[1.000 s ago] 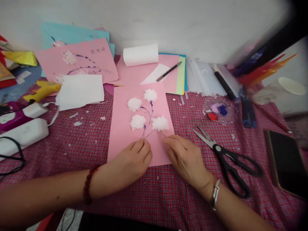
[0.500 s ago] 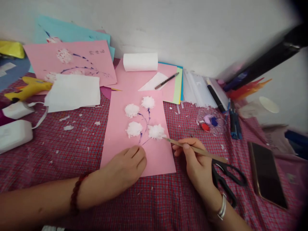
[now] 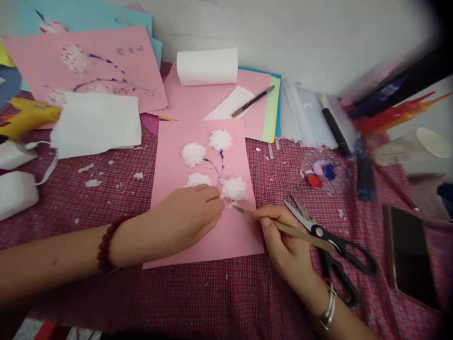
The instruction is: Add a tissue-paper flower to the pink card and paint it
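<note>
A pink sheet of paper (image 3: 208, 250) lies upright on the cloth, bearing white paper flowers (image 3: 194, 155) on thin dark-blue painted stems (image 3: 222, 160). My right hand (image 3: 288, 238) grips a thin paintbrush (image 3: 293, 230), its tip just below the lower right flower (image 3: 234, 189), beside a small white scrap (image 3: 233, 204). My left hand (image 3: 184, 219) rests over the middle of the sheet, fingers curled together and pointing right. It partly covers the lower left flower (image 3: 198, 180). Whatever its fingertips hold, if anything, is hidden.
Black-handled scissors (image 3: 320, 232) lie beside and partly under my right hand. Further right are a paint palette (image 3: 324, 172) and a phone (image 3: 410, 257). A paper roll (image 3: 207, 67) and a pen (image 3: 253, 101) lie behind. White sheets (image 3: 97, 125) and a yellow glue gun (image 3: 30, 115) are left.
My left hand has moved up the sheet, over the stems and part of the lower left flower. The brush tip has shifted from the lower right flower's edge to below it. The view has shifted.
</note>
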{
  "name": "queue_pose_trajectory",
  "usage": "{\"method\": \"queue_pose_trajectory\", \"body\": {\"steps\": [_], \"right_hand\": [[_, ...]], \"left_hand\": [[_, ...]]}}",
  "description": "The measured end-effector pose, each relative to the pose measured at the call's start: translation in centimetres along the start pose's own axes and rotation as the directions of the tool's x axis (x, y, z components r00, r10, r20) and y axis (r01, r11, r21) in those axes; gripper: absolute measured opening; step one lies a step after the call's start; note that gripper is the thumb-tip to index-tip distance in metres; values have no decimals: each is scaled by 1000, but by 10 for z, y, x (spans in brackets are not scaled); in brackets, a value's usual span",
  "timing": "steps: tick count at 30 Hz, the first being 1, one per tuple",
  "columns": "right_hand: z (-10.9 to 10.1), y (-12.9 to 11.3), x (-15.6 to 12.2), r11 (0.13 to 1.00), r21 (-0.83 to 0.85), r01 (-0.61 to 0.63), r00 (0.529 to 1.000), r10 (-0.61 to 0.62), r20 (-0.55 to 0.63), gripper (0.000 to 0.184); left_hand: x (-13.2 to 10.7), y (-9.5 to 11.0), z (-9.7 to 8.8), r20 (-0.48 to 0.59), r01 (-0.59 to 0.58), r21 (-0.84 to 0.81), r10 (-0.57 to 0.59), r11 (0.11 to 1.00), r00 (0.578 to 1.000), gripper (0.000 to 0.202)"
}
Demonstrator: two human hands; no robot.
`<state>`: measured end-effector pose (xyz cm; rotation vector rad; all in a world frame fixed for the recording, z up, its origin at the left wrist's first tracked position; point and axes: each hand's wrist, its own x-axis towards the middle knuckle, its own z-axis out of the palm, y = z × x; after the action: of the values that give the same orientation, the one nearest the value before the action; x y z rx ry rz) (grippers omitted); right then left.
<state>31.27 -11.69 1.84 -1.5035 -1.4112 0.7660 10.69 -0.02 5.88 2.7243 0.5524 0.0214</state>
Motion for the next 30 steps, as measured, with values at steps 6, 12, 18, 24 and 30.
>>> {"method": "queue_pose_trajectory", "body": {"steps": [6, 12, 18, 24, 30], "right_hand": [[1, 1, 3, 996, -89, 7, 1000, -8, -8, 17], [3, -2, 5, 993, -104, 50, 998, -47, 35, 19], [5, -3, 6, 973, -158, 166, 984, -154, 87, 20], [5, -2, 6, 960, -192, 204, 975, -183, 124, 20], [0, -5, 6, 952, -195, 237, 966, -209, 155, 17]], "left_hand": [[-3, -1, 22, -8, -128, 248, 134, 960, 991, 18], [-9, 11, 24, -51, -143, 350, 172, 926, 984, 19], [-5, 6, 32, -163, -80, 317, 138, 945, 977, 34], [19, -2, 30, -227, 119, -162, -154, 980, 962, 13], [32, -3, 32, -243, 196, -113, -218, 974, 945, 12]]}}
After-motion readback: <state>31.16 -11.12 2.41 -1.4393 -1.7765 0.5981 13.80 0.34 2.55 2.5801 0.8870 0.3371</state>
